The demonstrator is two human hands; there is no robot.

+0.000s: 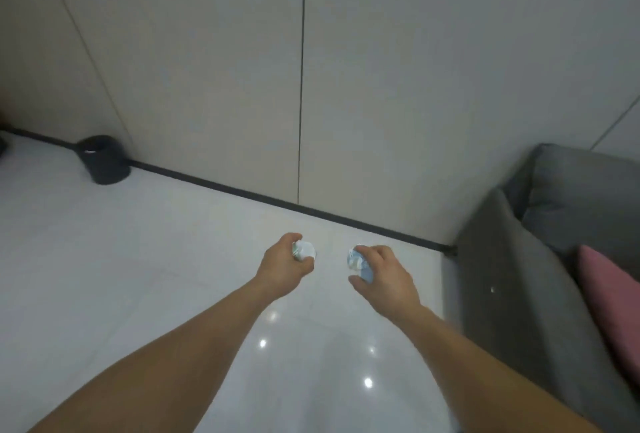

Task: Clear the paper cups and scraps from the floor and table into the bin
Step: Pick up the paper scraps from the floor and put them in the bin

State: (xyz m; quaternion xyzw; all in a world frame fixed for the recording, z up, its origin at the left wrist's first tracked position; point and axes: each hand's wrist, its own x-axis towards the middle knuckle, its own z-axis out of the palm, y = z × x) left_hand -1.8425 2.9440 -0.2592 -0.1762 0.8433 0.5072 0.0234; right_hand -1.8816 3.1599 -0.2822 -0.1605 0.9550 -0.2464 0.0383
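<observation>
Paper cup (304, 250) clamped in left grip (284, 266), second cup (358, 264) in right grip (384, 277), over glossy floor (138, 277); walk to black bin (104, 161) by wall (207, 86), release directly above opening.

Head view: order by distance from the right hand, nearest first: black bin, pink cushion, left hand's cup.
1. Cup in the left hand, beside the right hand.
2. Pink cushion, on the sofa, right.
3. Black bin, far left.
</observation>
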